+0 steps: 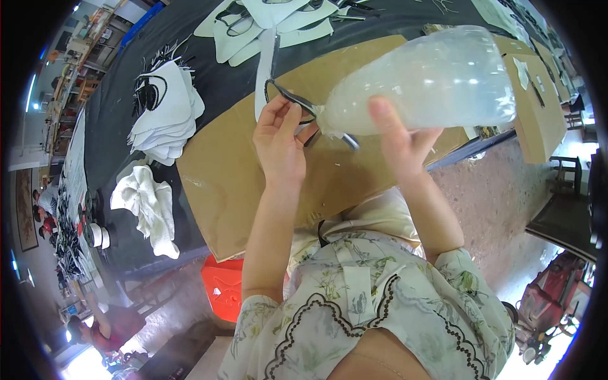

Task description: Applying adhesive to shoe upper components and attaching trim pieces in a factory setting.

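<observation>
My left hand point(282, 144) is closed, thumb and fingers pinching a thin black strap point(286, 93) that curves in a loop. A large translucent plastic bottle point(437, 76) with whitish contents lies tilted in front of me, its narrow neck beside my left fingers. My right hand point(405, 144), a little blurred, grips the bottle from below, thumb on its near side. Just under the neck, a short shiny metal piece point(350, 140) sticks out; its kind is unclear. A long white strip point(265, 66) with a black edge runs up from the left hand.
Brown cardboard point(234, 171) covers the table before me. At left are a stack of white cut pieces point(166, 117) with black straps and a crumpled white cloth point(147, 206). More white pieces point(237, 38) lie at the back. A red stool point(221, 288) stands below the table edge.
</observation>
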Demonstrator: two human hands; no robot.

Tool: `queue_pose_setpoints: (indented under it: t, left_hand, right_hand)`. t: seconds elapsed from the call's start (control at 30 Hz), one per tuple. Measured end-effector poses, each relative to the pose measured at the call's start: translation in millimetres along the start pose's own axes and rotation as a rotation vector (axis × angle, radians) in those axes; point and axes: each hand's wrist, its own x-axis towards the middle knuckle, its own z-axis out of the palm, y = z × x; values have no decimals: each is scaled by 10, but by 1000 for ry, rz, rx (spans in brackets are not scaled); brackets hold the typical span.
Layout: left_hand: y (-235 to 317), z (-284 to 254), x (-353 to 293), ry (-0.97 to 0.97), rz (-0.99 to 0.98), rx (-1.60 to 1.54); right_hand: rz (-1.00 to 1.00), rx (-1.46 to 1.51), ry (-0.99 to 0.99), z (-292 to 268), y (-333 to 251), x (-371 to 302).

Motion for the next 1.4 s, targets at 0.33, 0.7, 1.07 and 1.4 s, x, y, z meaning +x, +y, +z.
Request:
queue_pose_setpoints:
  t: [0.33, 0.7, 1.07, 1.4]
  left_hand:
    - [-60, 59, -60, -28, 78, 54]
    - [-318, -170, 65, -25, 101, 288]
    - [-380, -263, 93, 22, 117, 354]
    - [-461, -215, 86, 19, 163, 352]
  right_hand:
    - [-73, -64, -88, -87, -4, -86]
    - [158, -127, 14, -354, -5, -112]
    - [231, -485, -516, -139, 153, -221]
    - [48, -540, -586, -22, 360, -212]
